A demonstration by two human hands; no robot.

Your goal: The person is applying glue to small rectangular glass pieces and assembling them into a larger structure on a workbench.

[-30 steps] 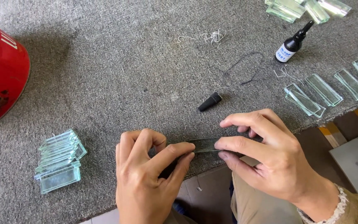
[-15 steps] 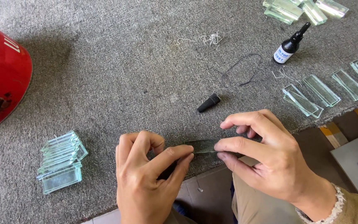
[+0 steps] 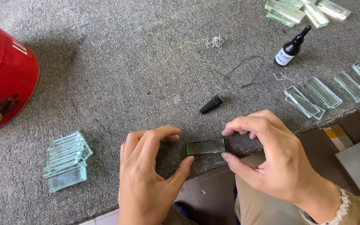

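We've got one small glass strip lying flat on the grey carpeted bench, near its front edge. Left hand and right hand frame its ends, grip loose and open, fingertips barely touching. Stack of glass strips waits at left; glued pairs lie at right.

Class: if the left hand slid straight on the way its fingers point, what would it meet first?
The left hand points right, so probably the small glass strip, almost at its fingertips, then the right hand.

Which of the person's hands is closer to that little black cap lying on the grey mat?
Right. The right hand has its fingertips just below and right of the black cap; the left hand lies farther off, below and left of it.
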